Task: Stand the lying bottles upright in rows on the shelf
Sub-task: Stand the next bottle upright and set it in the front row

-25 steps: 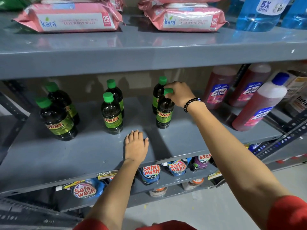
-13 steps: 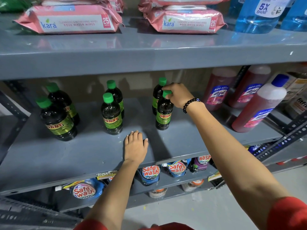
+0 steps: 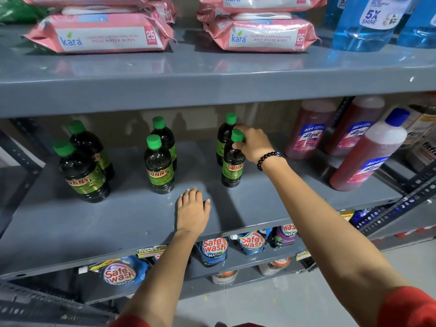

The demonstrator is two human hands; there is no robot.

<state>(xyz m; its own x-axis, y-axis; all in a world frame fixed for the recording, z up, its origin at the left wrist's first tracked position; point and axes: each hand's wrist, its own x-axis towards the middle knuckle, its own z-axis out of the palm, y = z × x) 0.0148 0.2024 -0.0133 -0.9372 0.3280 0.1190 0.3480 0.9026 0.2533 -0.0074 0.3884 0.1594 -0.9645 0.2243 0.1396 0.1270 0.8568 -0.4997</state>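
Several dark bottles with green caps stand upright in pairs on the grey middle shelf (image 3: pixel 118 223): a left pair (image 3: pixel 81 178), a middle pair (image 3: pixel 159 171) and a right pair. My right hand (image 3: pixel 253 143) grips the neck and cap of the front right bottle (image 3: pixel 232 169), which stands upright in front of the rear right bottle (image 3: pixel 224 138). My left hand (image 3: pixel 192 210) lies flat, palm down, on the bare shelf near its front edge, holding nothing.
Red Lizol bottles (image 3: pixel 309 131) stand at the right, one leaning (image 3: pixel 368 154). Pink wipe packs (image 3: pixel 103 36) and blue bottles (image 3: pixel 363 27) sit on the upper shelf. Safe Wash pouches (image 3: pixel 212 249) fill the shelf below. A perforated metal upright (image 3: pixel 401 204) runs at the right.
My right hand has shifted slightly on the front right bottle's cap and the bottle now stands straighter. The left hand has not moved.
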